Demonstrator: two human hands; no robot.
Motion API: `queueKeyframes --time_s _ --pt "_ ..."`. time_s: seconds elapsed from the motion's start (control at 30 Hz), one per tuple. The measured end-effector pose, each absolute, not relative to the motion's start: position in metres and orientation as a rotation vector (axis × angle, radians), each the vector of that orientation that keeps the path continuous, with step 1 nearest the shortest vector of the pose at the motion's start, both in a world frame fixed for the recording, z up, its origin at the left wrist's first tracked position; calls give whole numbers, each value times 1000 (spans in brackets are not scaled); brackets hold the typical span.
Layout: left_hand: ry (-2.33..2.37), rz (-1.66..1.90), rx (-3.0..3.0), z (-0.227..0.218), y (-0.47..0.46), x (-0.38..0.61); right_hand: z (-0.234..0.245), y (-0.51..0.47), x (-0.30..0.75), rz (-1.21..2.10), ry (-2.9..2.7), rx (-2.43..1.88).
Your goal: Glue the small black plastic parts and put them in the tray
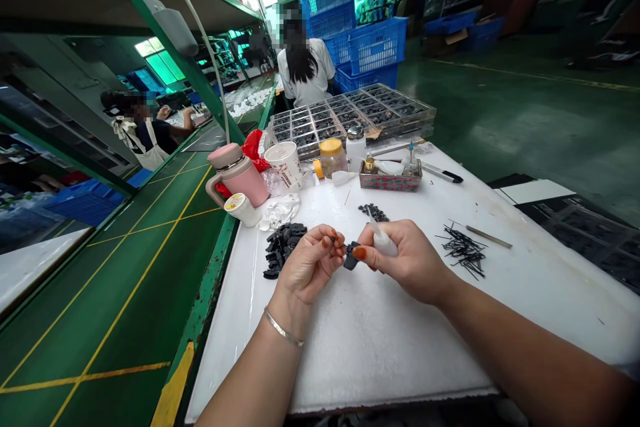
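Note:
My left hand (311,261) and my right hand (404,257) meet over the white table (375,340). A small black plastic part (351,256) is pinched between their fingertips. My right hand also wraps round a small white squeeze bottle (384,241) whose thin nozzle points up and left. A heap of black plastic parts (281,247) lies just left of my left hand. A smaller group of black pieces (373,213) lies beyond the hands. A scatter of thin black pins (465,251) lies to the right.
At the back of the table stand a pink jug (238,175), a paper cup (285,163), a yellow-lidded jar (333,156), a small patterned tray (391,180) and clear compartment trays (350,117). A green conveyor (130,247) runs on the left. Two other people sit further back, near blue crates (373,47).

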State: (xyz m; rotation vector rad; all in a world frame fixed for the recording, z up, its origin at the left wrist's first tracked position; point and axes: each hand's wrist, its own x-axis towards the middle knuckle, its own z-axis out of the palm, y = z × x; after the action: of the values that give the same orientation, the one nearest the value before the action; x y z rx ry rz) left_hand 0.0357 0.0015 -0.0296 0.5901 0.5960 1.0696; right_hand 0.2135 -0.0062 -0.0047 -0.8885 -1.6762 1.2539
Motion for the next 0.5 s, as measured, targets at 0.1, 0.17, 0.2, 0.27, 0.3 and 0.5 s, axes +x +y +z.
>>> queueKeyframes --time_s 0.1,0.17,0.2,0.27,0.3,0.5 --pt "599 1058 613 -31 1 37 -6 -8 212 1230 -1705 -885" --pt "587 1052 632 -31 1 38 -6 -8 211 1235 -1698 -898" --pt "578 1051 642 -31 1 39 -6 -8 211 1242 -1690 -905" --pt "563 1051 658 -32 1 39 -5 -8 211 1256 -1676 -917" --pt "559 1052 663 -32 1 39 -5 -7 211 1264 -1671 -924" --pt "570 1056 676 -32 1 38 -3 -7 209 1338 -1631 -922"
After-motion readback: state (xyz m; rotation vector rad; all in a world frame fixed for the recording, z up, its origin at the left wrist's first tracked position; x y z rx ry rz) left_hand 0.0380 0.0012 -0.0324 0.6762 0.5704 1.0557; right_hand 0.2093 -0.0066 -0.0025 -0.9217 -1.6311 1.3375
